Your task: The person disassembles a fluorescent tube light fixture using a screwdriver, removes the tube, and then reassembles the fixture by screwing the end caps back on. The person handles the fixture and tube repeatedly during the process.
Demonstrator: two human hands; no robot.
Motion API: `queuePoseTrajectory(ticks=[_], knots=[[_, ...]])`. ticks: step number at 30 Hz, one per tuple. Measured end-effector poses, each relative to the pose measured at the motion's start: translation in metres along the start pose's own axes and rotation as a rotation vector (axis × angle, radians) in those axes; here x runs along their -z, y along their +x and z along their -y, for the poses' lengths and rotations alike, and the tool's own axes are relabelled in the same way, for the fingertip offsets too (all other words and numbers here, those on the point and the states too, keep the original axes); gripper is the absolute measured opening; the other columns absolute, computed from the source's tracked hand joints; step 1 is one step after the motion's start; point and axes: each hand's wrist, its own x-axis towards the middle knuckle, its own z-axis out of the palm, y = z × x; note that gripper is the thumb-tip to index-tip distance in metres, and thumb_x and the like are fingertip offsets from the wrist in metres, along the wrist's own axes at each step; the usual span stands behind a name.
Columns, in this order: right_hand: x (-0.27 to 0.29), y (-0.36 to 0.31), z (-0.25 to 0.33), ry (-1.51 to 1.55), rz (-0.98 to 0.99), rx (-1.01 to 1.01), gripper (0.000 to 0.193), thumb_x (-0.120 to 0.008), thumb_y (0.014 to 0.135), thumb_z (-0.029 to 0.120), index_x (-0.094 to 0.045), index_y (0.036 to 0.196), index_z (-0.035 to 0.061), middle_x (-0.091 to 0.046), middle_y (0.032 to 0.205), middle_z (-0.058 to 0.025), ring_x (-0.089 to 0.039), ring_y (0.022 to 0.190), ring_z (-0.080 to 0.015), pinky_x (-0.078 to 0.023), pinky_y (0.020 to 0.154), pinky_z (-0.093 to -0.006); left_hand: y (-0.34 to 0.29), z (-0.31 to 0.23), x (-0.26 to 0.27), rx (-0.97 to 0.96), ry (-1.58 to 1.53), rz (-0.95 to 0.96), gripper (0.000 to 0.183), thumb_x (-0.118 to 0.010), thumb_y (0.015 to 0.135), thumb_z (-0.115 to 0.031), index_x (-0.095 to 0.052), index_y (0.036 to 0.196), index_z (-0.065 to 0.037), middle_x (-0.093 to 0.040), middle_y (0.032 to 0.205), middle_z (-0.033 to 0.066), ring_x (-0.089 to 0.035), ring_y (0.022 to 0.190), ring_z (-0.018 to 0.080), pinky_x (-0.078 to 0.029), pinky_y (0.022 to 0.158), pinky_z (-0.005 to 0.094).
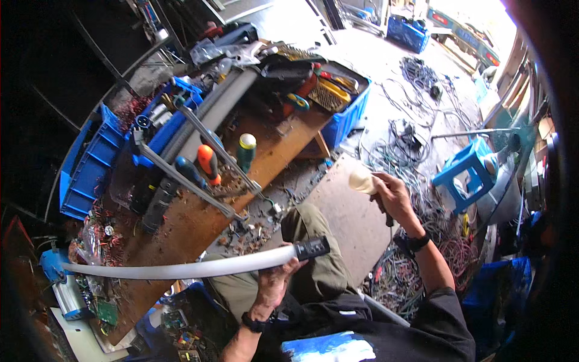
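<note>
My left hand [276, 282] is closed around a long white tube [199, 267] with a black end cap [312, 247], probably a tube light. The tube lies nearly level across my lap, its far end reaching left over the bench. Out to the right, my right hand [393, 196] grips a cream-coloured rounded piece [362, 180] whose kind I cannot make out. Something small and dark shows below those fingers. On the wooden bench [175, 244] stand an orange-and-black screwdriver handle [207, 161], a green one [246, 152] and a dark blue one [190, 171].
A metal frame [193, 127] and grey tubes [211, 105] lie over the bench beside blue bins [93, 166]. A blue tool crate [353, 111] stands at its far end. Tangled cables [404, 151] and a blue stool [467, 175] occupy the floor at right.
</note>
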Motion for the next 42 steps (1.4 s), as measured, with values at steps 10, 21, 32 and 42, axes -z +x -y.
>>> queuePoseTrajectory(ticks=[10,21,32,42], knots=[[-0.135,0.168,0.094,-0.197,0.301,0.385,0.045,-0.068,0.1,0.038,-0.065,0.119,-0.0031,-0.071,0.08,-0.0147,-0.071,0.067,-0.0199,-0.055,0.052,-0.0338,0.0,0.005,0.015,-0.028,0.118,0.031,0.031,-0.065,0.102,-0.006,-0.057,0.132,-0.006,-0.058,0.131,0.0065,-0.059,0.121,0.0199,-0.05,0.109,0.0596],[-0.092,0.066,0.058,0.12,0.452,0.128,0.038,-0.066,0.103,0.034,-0.069,0.125,0.0032,-0.075,0.098,-0.0034,-0.068,0.073,-0.0079,-0.049,0.048,-0.0224,0.007,-0.007,-0.007,0.004,0.205,-0.096,0.044,-0.075,0.097,-0.017,-0.058,0.134,-0.001,-0.061,0.13,0.0074,-0.061,0.119,0.0189,-0.054,0.106,0.0404],[-0.087,-0.063,0.032,0.069,0.661,0.025,0.051,-0.082,0.092,0.034,-0.064,0.132,0.0079,-0.062,0.079,0.0011,-0.052,0.069,-0.0073,-0.044,0.062,-0.027,0.003,-0.011,-0.014,0.025,0.188,-0.152,0.055,-0.083,0.09,-0.015,-0.055,0.136,-0.001,-0.058,0.133,0.0091,-0.061,0.12,0.0215,-0.055,0.106,0.0426],[-0.089,-0.074,0.02,0.194,0.663,-0.025,0.047,-0.087,0.086,0.025,-0.067,0.122,0.0023,-0.072,0.093,-0.0054,-0.064,0.087,-0.0102,-0.053,0.08,-0.0294,-0.014,-0.009,-0.01,-0.107,0.144,-0.187,0.058,-0.081,0.09,-0.012,-0.051,0.14,-0.004,-0.059,0.141,0.0141,-0.06,0.127,0.0231,-0.054,0.107,0.0376]])
